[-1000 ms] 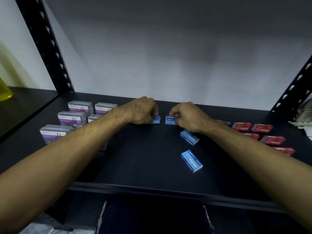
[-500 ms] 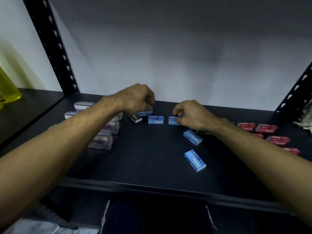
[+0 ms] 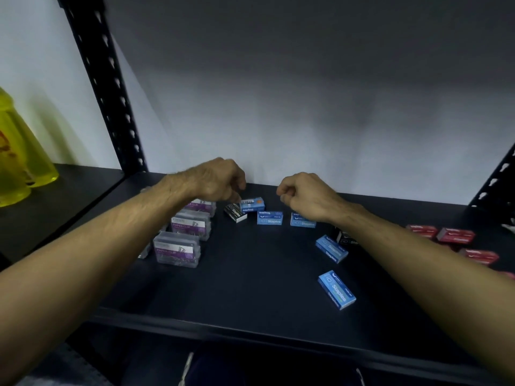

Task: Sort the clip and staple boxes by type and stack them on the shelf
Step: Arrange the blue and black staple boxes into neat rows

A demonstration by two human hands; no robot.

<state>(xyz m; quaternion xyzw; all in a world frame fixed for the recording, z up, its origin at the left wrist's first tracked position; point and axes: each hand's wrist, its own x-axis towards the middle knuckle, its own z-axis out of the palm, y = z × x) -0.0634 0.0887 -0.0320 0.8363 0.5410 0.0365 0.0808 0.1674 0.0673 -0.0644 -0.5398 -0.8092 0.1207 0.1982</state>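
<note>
Left hand (image 3: 220, 181) curled down at the 12 o'clock end of the shelf (image 3: 250, 288), fingertips at the back blue box (image 3: 252, 205); pinching it or only touching, cannot tell. Right hand (image 3: 306, 195) just to the 3 o'clock side, fist loosely closed, apparently holding nothing, hovering above a second blue box (image 3: 302, 220).

Between the two, a third blue box (image 3: 269, 217), lying flat. More blue boxes loose toward 4 o'clock: one (image 3: 331, 248) beside the right wrist, one (image 3: 336, 289) near the front edge. Clip boxes (image 3: 178, 250) grouped at 9 o'clock, red boxes (image 3: 455, 236) at 3 o'clock. Black box (image 3: 235, 212) touching the back blue box, another black box (image 3: 345, 237) half hidden under the right forearm.

Likely trouble:
- Lifting the back blue box could drag or tip the black box leaning against it.
- Sweeping the right forearm back could knock the blue box by the wrist, or the hidden black one.
- Front blue box, nearest the edge, easiest to push off during a reach.
- Small light cartons, so a careless stack probably slides askew.
- Black boxes mixed among blue: risk of sorting into the wrong pile.
</note>
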